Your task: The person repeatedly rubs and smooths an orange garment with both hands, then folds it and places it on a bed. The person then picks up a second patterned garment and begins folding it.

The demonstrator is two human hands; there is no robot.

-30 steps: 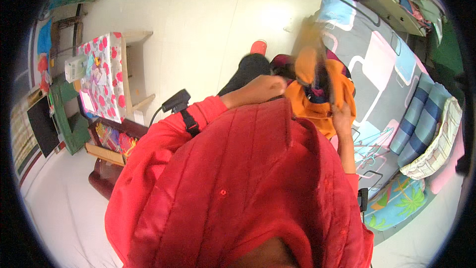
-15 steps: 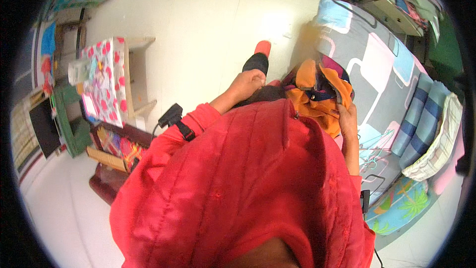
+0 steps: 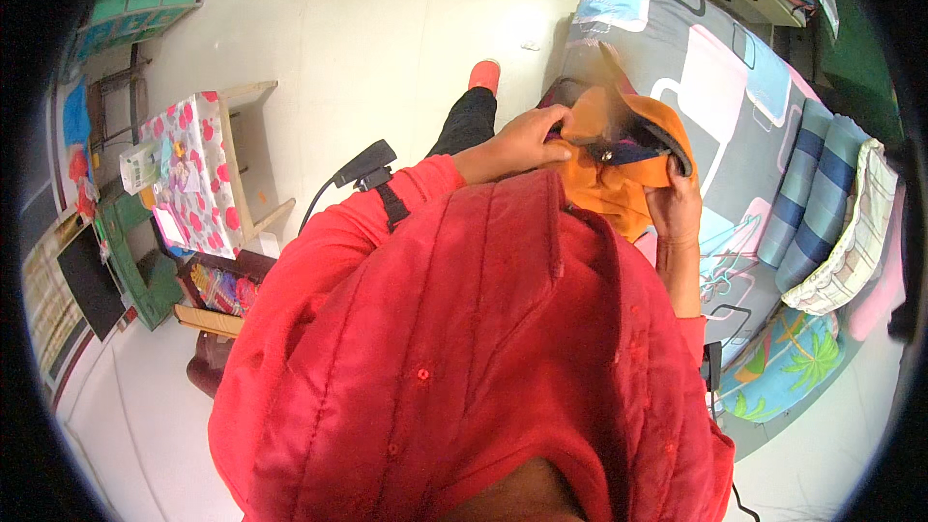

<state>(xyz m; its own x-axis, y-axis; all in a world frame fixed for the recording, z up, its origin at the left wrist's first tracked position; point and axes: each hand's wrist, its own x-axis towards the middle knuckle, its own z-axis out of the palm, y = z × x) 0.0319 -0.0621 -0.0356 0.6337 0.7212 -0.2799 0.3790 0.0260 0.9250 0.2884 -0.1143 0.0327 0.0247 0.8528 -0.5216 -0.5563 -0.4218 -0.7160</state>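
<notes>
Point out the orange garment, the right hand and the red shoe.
Orange garment (image 3: 603,197): head view, on its lower cloth, between the hands.
Right hand (image 3: 676,213): head view, middle of the hand.
Red shoe (image 3: 484,76): head view, middle of its visible part.

Home bedroom, grey patterned bed (image 3: 646,31), blue rolled bedding (image 3: 825,203), red-spotted tablecloth (image 3: 206,195)

- Orange garment (image 3: 588,189): crumpled, its opening spread upward, showing a dark lining (image 3: 633,138) and a small shiny round fastener (image 3: 607,157).
- Bunched at the left edge of the bed (image 3: 646,27).

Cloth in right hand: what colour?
Cloth is mostly orange, partly dark; best in head view.
</notes>
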